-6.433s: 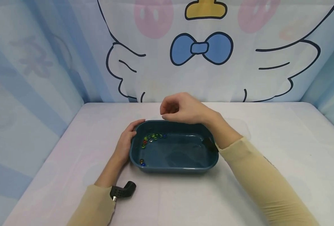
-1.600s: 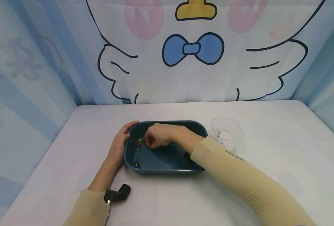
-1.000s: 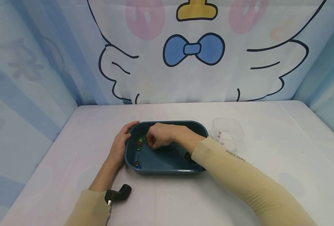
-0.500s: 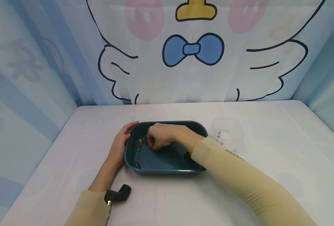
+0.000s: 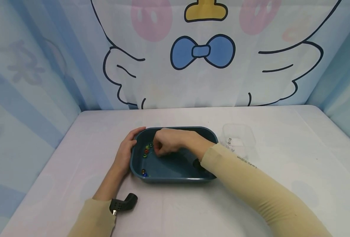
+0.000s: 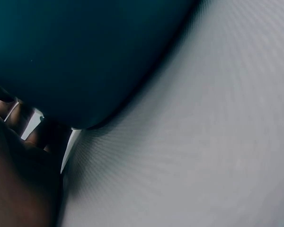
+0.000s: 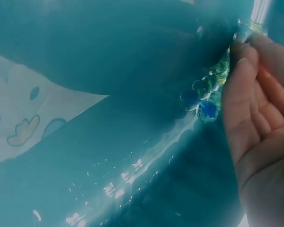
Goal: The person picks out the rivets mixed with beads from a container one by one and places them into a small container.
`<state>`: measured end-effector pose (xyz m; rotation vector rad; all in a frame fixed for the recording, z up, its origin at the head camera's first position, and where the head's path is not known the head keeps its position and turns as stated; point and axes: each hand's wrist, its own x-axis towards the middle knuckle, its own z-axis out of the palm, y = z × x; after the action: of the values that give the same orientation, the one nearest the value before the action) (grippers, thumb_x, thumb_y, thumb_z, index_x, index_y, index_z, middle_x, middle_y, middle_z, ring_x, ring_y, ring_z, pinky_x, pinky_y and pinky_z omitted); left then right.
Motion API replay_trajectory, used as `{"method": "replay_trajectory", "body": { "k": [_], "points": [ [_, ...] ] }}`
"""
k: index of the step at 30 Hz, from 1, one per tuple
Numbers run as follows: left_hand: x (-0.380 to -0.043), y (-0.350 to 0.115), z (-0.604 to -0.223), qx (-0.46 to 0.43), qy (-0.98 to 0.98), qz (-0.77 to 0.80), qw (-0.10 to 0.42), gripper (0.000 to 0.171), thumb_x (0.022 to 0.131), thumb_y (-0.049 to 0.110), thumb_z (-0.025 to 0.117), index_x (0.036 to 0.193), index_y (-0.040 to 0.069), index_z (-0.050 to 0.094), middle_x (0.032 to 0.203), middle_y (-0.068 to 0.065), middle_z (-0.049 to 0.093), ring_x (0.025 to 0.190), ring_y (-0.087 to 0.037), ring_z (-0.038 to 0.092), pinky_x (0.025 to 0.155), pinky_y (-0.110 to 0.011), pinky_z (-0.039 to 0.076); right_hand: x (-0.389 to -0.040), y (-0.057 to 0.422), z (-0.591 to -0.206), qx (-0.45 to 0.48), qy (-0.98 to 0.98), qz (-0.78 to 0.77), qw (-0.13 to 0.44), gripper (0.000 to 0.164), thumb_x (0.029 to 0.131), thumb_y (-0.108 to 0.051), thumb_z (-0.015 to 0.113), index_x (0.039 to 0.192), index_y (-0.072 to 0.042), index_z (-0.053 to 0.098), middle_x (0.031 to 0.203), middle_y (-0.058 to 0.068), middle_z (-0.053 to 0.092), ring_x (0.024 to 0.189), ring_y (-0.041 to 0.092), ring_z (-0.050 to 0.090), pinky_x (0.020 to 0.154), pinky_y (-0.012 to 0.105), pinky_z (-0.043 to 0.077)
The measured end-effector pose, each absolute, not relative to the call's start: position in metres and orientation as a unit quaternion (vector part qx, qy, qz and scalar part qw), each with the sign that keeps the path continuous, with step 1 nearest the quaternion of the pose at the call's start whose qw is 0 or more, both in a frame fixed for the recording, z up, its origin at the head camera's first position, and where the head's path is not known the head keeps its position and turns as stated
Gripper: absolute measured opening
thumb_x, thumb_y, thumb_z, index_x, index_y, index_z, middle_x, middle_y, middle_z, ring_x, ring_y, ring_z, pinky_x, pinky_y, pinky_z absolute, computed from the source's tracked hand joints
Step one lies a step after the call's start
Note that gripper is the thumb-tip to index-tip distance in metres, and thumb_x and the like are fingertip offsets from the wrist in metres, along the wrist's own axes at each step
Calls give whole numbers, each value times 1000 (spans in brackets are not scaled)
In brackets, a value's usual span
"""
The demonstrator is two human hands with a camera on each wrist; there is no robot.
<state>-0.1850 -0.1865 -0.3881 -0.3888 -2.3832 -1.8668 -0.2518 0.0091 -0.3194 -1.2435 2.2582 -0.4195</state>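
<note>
A dark blue-green tray (image 5: 175,180) lies on the table with glass marbles (image 5: 146,151) along its left end. Two more marbles (image 5: 144,172), one brownish and one blue, sit in its near left corner. My left hand (image 5: 123,153) rests against the tray's left end, fingers extended along the outside and thumb at the rim. Inside the tray, my right hand (image 5: 170,141) points down with curled fingers. The right wrist view shows its thumb and fingers pinching a clear marble (image 7: 250,27), next to a cluster with a blue marble (image 7: 208,110).
A clear plastic box (image 5: 239,135) stands on the white-covered table (image 5: 293,158) behind the right forearm. A printed cloth (image 5: 204,85) hangs along the table's far edge. A black wrist camera (image 5: 123,203) is on the left wrist.
From above the tray's far rim, my right hand has come down inside it, beside the row of marbles. Over the last second and a half both hands stay nearly still.
</note>
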Motion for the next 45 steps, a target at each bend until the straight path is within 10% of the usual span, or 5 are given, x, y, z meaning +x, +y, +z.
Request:
{"method": "replay_trajectory", "body": {
  "k": [45],
  "points": [
    [-186,-184,-386,-108,-779,-617,31,56,98,5,23,150,6,44,154,-10,42,143,-24,34,119,-47,16,-255,21,-302,-481,782,-336,211,11,88,-3,65,97,-3,72,90,1,69,81,18,63,76,29,53]
  ]
}}
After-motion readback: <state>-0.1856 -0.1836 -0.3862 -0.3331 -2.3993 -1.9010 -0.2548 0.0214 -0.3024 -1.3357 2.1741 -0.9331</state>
